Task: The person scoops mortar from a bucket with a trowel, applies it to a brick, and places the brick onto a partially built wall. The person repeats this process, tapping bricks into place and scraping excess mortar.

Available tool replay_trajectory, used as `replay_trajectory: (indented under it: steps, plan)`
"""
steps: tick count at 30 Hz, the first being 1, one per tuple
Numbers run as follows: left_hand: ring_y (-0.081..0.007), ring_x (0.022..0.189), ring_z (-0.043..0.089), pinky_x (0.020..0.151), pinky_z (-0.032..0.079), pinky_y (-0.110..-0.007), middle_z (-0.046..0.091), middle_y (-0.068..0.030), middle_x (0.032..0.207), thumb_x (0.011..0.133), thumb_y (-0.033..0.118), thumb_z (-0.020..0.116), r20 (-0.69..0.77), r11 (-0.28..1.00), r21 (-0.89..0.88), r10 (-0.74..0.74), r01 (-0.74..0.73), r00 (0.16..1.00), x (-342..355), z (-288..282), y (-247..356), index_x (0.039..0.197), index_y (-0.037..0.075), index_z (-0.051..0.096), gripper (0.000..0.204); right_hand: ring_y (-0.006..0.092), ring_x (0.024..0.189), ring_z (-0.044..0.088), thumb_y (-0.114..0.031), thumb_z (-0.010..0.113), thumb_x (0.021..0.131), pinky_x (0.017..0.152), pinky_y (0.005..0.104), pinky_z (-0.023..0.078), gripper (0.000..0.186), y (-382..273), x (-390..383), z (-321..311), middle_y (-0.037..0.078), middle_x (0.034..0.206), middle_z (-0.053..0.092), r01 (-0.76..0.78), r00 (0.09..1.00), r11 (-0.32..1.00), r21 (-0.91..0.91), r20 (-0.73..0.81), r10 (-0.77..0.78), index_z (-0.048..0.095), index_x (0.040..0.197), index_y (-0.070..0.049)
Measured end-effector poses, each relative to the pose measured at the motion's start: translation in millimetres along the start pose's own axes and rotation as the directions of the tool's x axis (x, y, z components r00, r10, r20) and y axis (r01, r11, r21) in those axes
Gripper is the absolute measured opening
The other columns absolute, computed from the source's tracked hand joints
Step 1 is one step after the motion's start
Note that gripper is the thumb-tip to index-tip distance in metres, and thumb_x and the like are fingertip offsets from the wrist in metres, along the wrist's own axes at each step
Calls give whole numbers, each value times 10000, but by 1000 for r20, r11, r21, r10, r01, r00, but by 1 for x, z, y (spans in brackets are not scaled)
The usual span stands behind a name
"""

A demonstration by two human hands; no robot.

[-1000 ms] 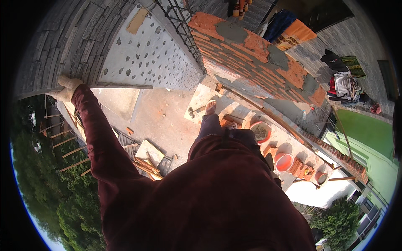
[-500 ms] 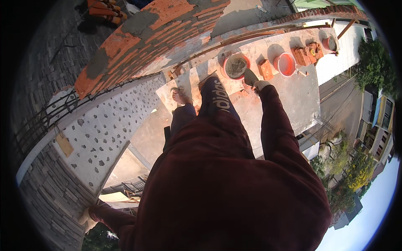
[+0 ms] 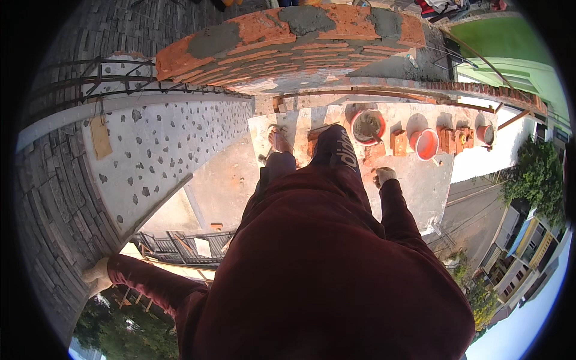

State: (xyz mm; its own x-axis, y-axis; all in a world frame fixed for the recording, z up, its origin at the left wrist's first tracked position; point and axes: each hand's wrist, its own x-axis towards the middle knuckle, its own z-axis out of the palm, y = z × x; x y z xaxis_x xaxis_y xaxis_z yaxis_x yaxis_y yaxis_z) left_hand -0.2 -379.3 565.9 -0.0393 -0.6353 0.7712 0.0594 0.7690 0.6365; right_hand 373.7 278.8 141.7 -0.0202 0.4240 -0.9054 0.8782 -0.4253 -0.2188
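My left hand (image 3: 96,277) lies flat with fingers stretched out against a grey stacked-stone wall (image 3: 54,240) at the lower left. On the right, my right hand (image 3: 385,176) is held over the concrete slab, its fingers curled; whatever they may hold is too small to make out. Beyond it sits a red bucket (image 3: 354,133) of wet grey mortar (image 3: 367,125). A short brown handle-like piece (image 3: 377,138) sticks out over that bucket's near rim. To its right are a single orange brick (image 3: 399,143) and a second red bucket (image 3: 415,144) with pale contents.
An orange brick wall (image 3: 264,57) with grey mortar rises ahead. Stacked bricks (image 3: 447,139) and another bucket (image 3: 485,135) stand farther right. Rebar (image 3: 90,81) juts out at left beside a white pitted wall (image 3: 144,138). The slab edge (image 3: 447,192) drops toward a street.
My right hand has drawn back from the mortar bucket, and the trowel blade seen beside it no longer shows there. The view has turned; my left hand stays on the stone wall.
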Motion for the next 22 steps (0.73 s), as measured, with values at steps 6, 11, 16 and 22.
replay_trajectory:
  steps: [6, 11, 16, 22]
  plan:
    - [-395, 1414, 472, 1185, 403, -470, 373, -330, 1574, 963, 562, 650, -20, 983, 129, 135, -131, 991, 33, -3, -70, 1586, -113, 256, 1000, 248, 732, 600, -220, 583, 947, 647, 400, 490, 256, -21, -21, 64, 119, 881, 648, 41, 989, 940, -339, 149, 10, 710, 1112, -72]
    - [-319, 1320, 541, 1100, 470, -414, 437, -238, 1543, 944, 312, 624, 48, 1000, 7, 0, -1, 999, 37, -16, -58, 1593, -41, 296, 808, 283, 918, 636, -301, 564, 950, 815, 412, 495, 324, -92, -17, 96, 126, 1005, 693, 277, 953, 691, -668, 283, -108, 735, 1137, -98]
    - [-341, 1428, 443, 1210, 345, -436, 380, -250, 1593, 887, 290, 675, 84, 995, 27, 95, -98, 992, 49, -27, -82, 1632, -23, 228, 923, 317, 1104, 672, -381, 545, 953, 983, 424, 500, 395, -186, -21, 135, 133, 1129, 738, 564, 814, 217, -797, 493, -306, 759, 1161, -124]
    - [-369, 1026, 699, 819, 664, -438, 553, -245, 1395, 873, 289, 696, 227, 944, -248, -164, 220, 960, 56, -4, -63, 1547, -31, 327, 832, 349, 1098, 711, -453, 663, 925, 961, 417, 546, 502, -253, -103, 202, 203, 1149, 752, 862, 280, -75, -501, 594, -754, 749, 1206, -46]
